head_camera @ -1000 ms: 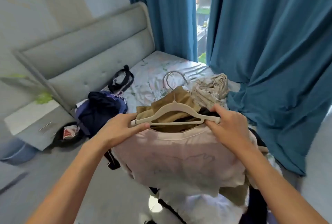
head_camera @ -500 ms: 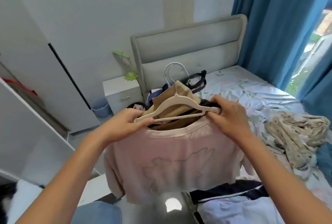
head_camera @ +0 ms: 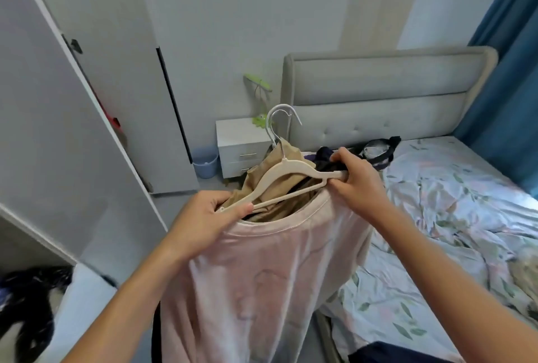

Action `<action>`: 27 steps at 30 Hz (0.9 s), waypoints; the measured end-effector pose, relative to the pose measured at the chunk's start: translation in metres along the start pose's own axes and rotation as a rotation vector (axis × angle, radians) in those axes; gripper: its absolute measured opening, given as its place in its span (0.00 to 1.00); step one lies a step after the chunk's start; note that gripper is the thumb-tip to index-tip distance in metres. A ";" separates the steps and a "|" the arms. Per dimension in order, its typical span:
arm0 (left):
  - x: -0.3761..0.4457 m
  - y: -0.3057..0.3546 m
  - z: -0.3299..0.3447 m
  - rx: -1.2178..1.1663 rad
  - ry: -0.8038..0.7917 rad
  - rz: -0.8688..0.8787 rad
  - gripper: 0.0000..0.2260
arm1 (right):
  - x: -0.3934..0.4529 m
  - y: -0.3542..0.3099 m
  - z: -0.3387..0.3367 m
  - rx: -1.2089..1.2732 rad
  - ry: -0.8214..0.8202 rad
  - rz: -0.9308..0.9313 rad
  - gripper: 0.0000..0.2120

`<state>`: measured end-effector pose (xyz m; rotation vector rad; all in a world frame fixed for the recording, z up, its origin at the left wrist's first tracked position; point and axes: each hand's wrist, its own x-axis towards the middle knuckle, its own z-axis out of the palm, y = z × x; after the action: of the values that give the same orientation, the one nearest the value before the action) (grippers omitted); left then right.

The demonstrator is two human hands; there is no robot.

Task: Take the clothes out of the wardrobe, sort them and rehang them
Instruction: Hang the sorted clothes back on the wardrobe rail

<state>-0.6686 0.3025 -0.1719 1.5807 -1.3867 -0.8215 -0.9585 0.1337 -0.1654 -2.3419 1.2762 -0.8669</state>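
Note:
A cream hanger (head_camera: 286, 172) with a metal hook sticks out of the neck of a pale pink T-shirt (head_camera: 262, 284) that hangs in front of me. My left hand (head_camera: 208, 218) grips the hanger's left end together with the shirt's shoulder. My right hand (head_camera: 353, 178) pinches the hanger's right end and the collar. Behind the hanger, tan clothing (head_camera: 275, 185) and a dark garment (head_camera: 324, 157) on other hooks are bunched together. The open wardrobe door (head_camera: 58, 135) stands at the left.
A bed with a floral sheet (head_camera: 454, 217) and grey headboard (head_camera: 378, 95) fills the right side, blue curtains (head_camera: 506, 77) beyond it. A white nightstand (head_camera: 241, 147) and blue bin (head_camera: 205, 162) stand by the wall. Dark clothes (head_camera: 26, 310) lie at the lower left.
My view has swung left, from the curtains and bed toward the wall and the wardrobe door. Both hands keep their hold on the hanger and pink shirt, which has tilted down to the left.

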 end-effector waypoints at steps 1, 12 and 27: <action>0.002 -0.008 -0.007 -0.005 0.033 -0.022 0.22 | 0.012 -0.005 0.010 0.012 -0.005 -0.018 0.15; 0.059 -0.045 -0.027 -0.032 0.336 -0.157 0.15 | 0.131 -0.014 0.115 -0.060 0.078 -0.322 0.11; 0.211 -0.063 -0.027 0.075 0.743 -0.370 0.16 | 0.301 -0.015 0.211 0.776 -0.469 0.087 0.06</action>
<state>-0.5828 0.1011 -0.2059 1.9579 -0.6055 -0.3105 -0.6874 -0.1111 -0.2113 -1.7030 0.6692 -0.5815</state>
